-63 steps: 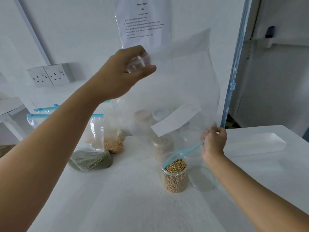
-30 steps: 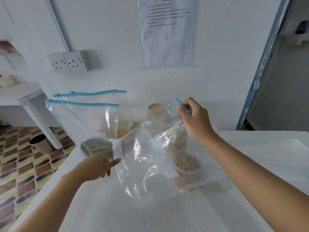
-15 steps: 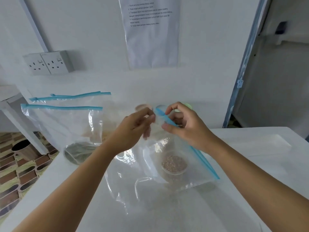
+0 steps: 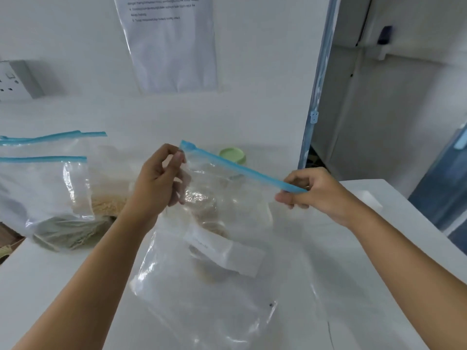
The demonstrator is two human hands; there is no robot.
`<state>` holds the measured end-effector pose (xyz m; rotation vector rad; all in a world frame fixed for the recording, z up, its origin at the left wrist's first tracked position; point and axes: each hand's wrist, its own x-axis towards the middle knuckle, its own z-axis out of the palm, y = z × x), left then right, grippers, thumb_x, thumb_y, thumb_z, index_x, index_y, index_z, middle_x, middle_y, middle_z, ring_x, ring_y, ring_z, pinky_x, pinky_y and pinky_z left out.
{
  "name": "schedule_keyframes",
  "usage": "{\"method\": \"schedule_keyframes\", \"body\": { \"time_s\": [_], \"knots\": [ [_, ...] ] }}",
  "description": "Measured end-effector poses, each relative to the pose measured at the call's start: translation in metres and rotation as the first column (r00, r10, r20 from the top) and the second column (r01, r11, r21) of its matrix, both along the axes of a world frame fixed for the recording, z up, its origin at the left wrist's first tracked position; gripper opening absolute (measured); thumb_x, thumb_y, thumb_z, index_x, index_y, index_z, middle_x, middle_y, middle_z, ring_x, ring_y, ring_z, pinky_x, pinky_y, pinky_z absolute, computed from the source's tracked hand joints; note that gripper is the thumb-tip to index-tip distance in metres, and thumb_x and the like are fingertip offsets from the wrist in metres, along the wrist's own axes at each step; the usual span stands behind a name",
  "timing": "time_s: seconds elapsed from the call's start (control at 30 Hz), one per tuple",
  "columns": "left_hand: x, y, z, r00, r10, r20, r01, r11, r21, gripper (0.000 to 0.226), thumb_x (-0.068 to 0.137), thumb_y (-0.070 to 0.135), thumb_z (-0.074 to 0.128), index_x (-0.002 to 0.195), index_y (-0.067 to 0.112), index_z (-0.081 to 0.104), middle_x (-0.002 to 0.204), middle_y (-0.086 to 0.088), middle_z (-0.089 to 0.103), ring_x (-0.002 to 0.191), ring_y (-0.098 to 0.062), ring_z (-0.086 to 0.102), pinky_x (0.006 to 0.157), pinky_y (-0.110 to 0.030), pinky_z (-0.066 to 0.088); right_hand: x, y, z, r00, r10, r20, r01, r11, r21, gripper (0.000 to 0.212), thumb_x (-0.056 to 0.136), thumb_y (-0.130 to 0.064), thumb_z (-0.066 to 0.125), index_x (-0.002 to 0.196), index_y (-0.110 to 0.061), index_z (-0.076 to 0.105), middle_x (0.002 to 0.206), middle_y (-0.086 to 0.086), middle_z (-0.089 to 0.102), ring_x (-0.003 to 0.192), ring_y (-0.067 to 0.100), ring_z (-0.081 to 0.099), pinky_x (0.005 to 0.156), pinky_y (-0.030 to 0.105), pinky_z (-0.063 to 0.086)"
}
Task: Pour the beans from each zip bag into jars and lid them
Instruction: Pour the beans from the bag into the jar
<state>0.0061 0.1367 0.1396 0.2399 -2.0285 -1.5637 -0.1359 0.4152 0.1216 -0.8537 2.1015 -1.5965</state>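
Note:
An empty clear zip bag (image 4: 202,294) with a blue zip strip and a white label hangs over the middle of the white table (image 4: 366,261). My left hand (image 4: 159,183) pinches the strip's left end. My right hand (image 4: 310,190) pinches the strip at its right end, so the strip runs taut between them. Behind the plastic, blurred, stands a jar filled with tan beans (image 4: 209,223). At the left stand two more zip bags, one with green beans (image 4: 55,228) and one with yellow beans (image 4: 108,203).
A jar with a pale green lid (image 4: 232,155) stands at the back by the wall. A paper sheet (image 4: 171,46) and a wall socket (image 4: 12,82) are on the wall. The table's left edge drops to the floor; a doorway opens at the right.
The hands were close together at the strip's left end; my right hand has slid right along the blue strip to its far end. The view has shifted nearer the table.

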Motion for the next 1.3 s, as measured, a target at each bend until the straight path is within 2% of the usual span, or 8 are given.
{"method": "schedule_keyframes", "body": {
  "time_s": [0.27, 0.4, 0.53, 0.63, 0.77, 0.9, 1.07, 1.3],
  "knots": [
    [-0.038, 0.028, -0.025, 0.998, 0.023, 0.066, -0.046, 0.93, 0.365, 0.022, 0.113, 0.04, 0.031, 0.104, 0.022, 0.042, 0.067, -0.011, 0.068, 0.042, -0.023, 0.059, 0.04, -0.02, 0.029, -0.034, 0.015, -0.023, 0.85, 0.097, 0.519, 0.241, 0.804, -0.544, 0.028, 0.085, -0.011, 0.065, 0.114, -0.01, 0.067, 0.111, 0.003, 0.075, 0.094, 0.012, 0.069, 0.072, 0.024, 0.057],
    [-0.061, 0.035, -0.025, 0.993, -0.018, 0.118, -0.035, 0.901, 0.433, 0.029, 0.111, 0.047, 0.03, 0.091, 0.029, 0.04, 0.072, -0.008, 0.072, 0.044, -0.021, 0.062, 0.058, -0.033, 0.032, -0.047, 0.015, -0.023, 0.873, 0.054, 0.484, 0.203, 0.862, -0.464, 0.02, 0.096, -0.013, 0.059, 0.114, -0.012, 0.068, 0.109, 0.01, 0.075, 0.093, 0.019, 0.073, 0.068, 0.026, 0.058],
    [-0.078, 0.039, -0.018, 0.986, -0.089, 0.143, 0.02, 0.903, 0.43, 0.029, 0.11, 0.049, 0.03, 0.097, 0.025, 0.038, 0.075, -0.011, 0.072, 0.05, -0.024, 0.066, 0.047, -0.026, 0.032, -0.061, 0.017, -0.019, 0.931, -0.15, 0.334, 0.268, 0.9, -0.343, 0.016, 0.104, -0.016, 0.054, 0.111, -0.007, 0.065, 0.085, 0.014, 0.073, 0.07, 0.024, 0.067, 0.058, 0.027, 0.054],
    [-0.083, 0.05, -0.009, 0.971, -0.167, 0.173, 0.098, 0.932, 0.35, 0.034, 0.101, 0.059, 0.039, 0.106, 0.026, 0.042, 0.089, -0.016, 0.076, 0.076, -0.034, 0.075, 0.042, -0.023, 0.041, -0.07, 0.022, -0.016, 0.952, -0.243, 0.184, 0.29, 0.911, -0.293, 0.02, 0.107, -0.021, 0.051, 0.108, -0.004, 0.061, 0.078, 0.015, 0.071, 0.056, 0.027, 0.064, 0.05, 0.028, 0.05],
    [-0.087, 0.069, -0.005, 0.906, -0.37, 0.205, 0.292, 0.897, 0.331, 0.045, 0.093, 0.046, 0.056, 0.134, 0.038, 0.039, 0.11, -0.022, 0.075, 0.103, -0.039, 0.073, 0.067, -0.039, 0.058, -0.089, 0.039, -0.01, 0.93, -0.267, 0.255, 0.338, 0.891, -0.302, 0.021, 0.107, -0.023, 0.05, 0.107, -0.005, 0.06, 0.07, 0.011, 0.07, 0.047, 0.022, 0.062, 0.044, 0.023, 0.046],
    [-0.094, 0.101, -0.015, 0.898, -0.398, 0.186, 0.304, 0.868, 0.393, 0.048, 0.094, 0.037, 0.057, 0.138, 0.048, 0.041, 0.113, -0.025, 0.072, 0.077, -0.037, 0.071, 0.059, -0.038, 0.059, -0.115, 0.069, -0.01, 0.876, -0.238, 0.42, 0.384, 0.871, -0.307, 0.02, 0.102, -0.025, 0.059, 0.104, -0.006, 0.066, 0.069, 0.008, 0.072, 0.05, 0.015, 0.062, 0.046, 0.021, 0.048],
    [-0.121, 0.138, -0.024, 0.976, -0.215, 0.045, 0.183, 0.911, 0.37, 0.039, 0.109, 0.02, 0.043, 0.139, 0.044, 0.039, 0.098, -0.023, 0.075, 0.042, -0.019, 0.055, 0.038, -0.024, 0.043, -0.138, 0.116, -0.01, 0.863, 0.104, 0.495, 0.178, 0.854, -0.489, 0.031, 0.086, -0.025, 0.067, 0.113, -0.009, 0.07, 0.092, 0.013, 0.076, 0.077, 0.021, 0.074, 0.068, 0.03, 0.06],
    [-0.133, 0.181, -0.034, 0.969, -0.22, 0.117, 0.142, 0.874, 0.465, 0.034, 0.11, 0.017, 0.039, 0.133, 0.042, 0.042, 0.097, -0.023, 0.072, 0.038, -0.016, 0.049, 0.037, -0.019, 0.031, -0.151, 0.157, -0.022, 0.914, -0.031, 0.405, 0.12, 0.973, -0.197, 0.011, 0.1, -0.019, 0.061, 0.105, -0.012, 0.067, 0.086, 0.014, 0.07, 0.054, 0.021, 0.061, 0.046, 0.025, 0.05]
  ]
}}
